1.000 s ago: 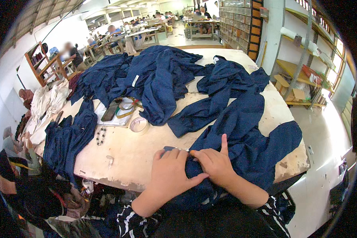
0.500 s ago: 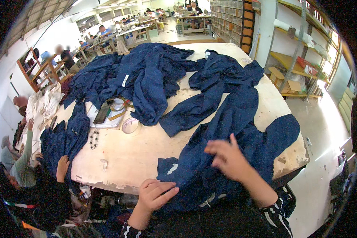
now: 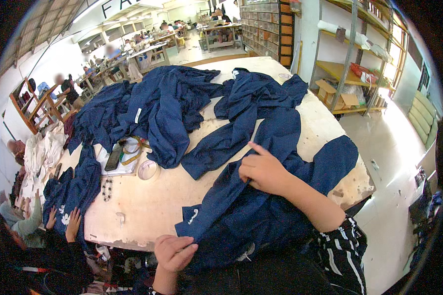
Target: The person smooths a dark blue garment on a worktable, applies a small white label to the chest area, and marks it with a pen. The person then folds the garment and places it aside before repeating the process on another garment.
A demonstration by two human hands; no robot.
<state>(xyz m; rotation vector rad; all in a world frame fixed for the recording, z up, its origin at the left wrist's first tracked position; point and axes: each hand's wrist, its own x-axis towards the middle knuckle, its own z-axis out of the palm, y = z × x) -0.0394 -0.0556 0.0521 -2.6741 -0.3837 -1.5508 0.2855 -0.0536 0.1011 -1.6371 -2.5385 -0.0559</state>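
My left hand (image 3: 171,253) pinches the edge of a navy garment (image 3: 285,130) at the table's front, just below a small white patch (image 3: 193,216). My right hand (image 3: 262,169) grips a long fold of the same garment farther up, fingers curled and one finger raised. More navy garments (image 3: 162,113) lie heaped across the pale tabletop (image 3: 133,211). A black phone (image 3: 114,156), tape measures (image 3: 133,147) on white sheets, a roll of tape (image 3: 147,169) and a beaded string (image 3: 107,189) lie left of the garment I hold.
A co-worker's hands (image 3: 73,225) are on navy cloth with white pieces at the left, beside pale garments (image 3: 39,157). Metal shelves (image 3: 349,71) and a drawer cabinet (image 3: 261,27) stand behind at the right. People work at sewing tables (image 3: 150,46) in the back.
My hands have separated: the left went down and left to the garment's edge, the right up along the fold. The co-worker's hands have come onto the left cloth. The view has shifted.
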